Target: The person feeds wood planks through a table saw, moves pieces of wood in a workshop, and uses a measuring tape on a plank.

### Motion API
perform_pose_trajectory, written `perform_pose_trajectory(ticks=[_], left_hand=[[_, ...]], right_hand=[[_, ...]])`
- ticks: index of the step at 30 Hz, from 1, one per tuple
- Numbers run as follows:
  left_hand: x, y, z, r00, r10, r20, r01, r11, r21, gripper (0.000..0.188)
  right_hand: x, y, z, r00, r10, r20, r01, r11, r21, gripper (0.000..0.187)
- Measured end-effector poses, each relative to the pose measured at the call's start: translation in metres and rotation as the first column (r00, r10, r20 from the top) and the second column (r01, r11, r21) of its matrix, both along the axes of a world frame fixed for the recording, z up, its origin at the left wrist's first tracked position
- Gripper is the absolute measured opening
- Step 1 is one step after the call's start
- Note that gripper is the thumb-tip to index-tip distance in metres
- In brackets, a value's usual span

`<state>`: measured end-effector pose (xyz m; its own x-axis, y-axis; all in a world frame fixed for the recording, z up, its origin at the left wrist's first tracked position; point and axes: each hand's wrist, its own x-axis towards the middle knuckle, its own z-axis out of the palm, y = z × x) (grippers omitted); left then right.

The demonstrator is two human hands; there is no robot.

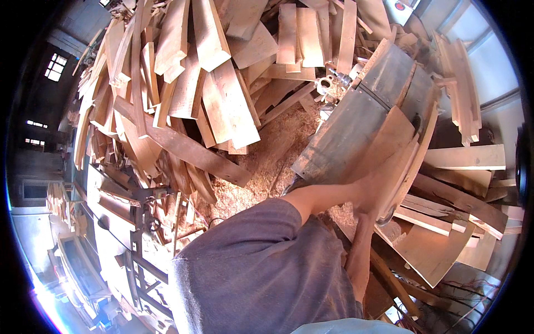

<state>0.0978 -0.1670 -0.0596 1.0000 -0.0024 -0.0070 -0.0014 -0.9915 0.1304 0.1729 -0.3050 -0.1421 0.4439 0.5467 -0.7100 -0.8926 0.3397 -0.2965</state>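
on the metal table (342,133) lay a board (394,139), lengthwise beside a wood strip (421,153). the left hand (368,188) and right hand (365,210) were close together at its near end; their fingers were too blurred to tell whether they pinched or pressed it. sawdust (289,133) lay left of the table, beside heaped planks (222,100); timber (470,157) lay to the right.

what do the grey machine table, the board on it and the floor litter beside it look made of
Machine table: probably bare steel or cast iron; dull grey, scuffed sheen.
Board: apparently unpainted wood; matte, tan surface.
Floor litter: likely wood shavings or sawdust; loose, pale tan flakes.
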Motion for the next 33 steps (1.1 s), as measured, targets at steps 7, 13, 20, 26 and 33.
perform_pose_trajectory(ticks=[7, 13, 20, 26, 33], left_hand=[[0.009, 0.008, -0.016, 0.997, -0.053, -0.065, 0.055, 0.998, 0.043, 0.098], [0.012, 0.009, -0.003, 0.994, -0.019, -0.109, 0.021, 1.0, 0.016, 0.102], [0.014, 0.015, 0.0, 0.996, -0.001, -0.091, 0.0, 1.0, -0.016, 0.103], [0.024, 0.016, 0.005, 0.992, -0.011, -0.128, 0.004, 0.998, -0.057, 0.101], [0.033, 0.019, -0.004, 0.992, -0.026, -0.121, 0.023, 0.999, -0.024, 0.098]], right_hand=[[0.003, 0.003, 0.007, 0.999, 0.035, -0.013, -0.035, 0.999, 0.02, 0.059], [0.006, 0.006, 0.01, 0.998, 0.054, -0.023, -0.053, 0.998, 0.033, 0.061], [0.009, 0.011, 0.011, 0.996, 0.082, -0.032, -0.081, 0.996, 0.049, 0.064], [0.015, 0.011, 0.015, 0.995, 0.093, -0.041, -0.091, 0.994, 0.057, 0.067], [0.029, -0.001, -0.001, 0.971, 0.237, -0.041, -0.239, 0.969, -0.062, 0.068]])
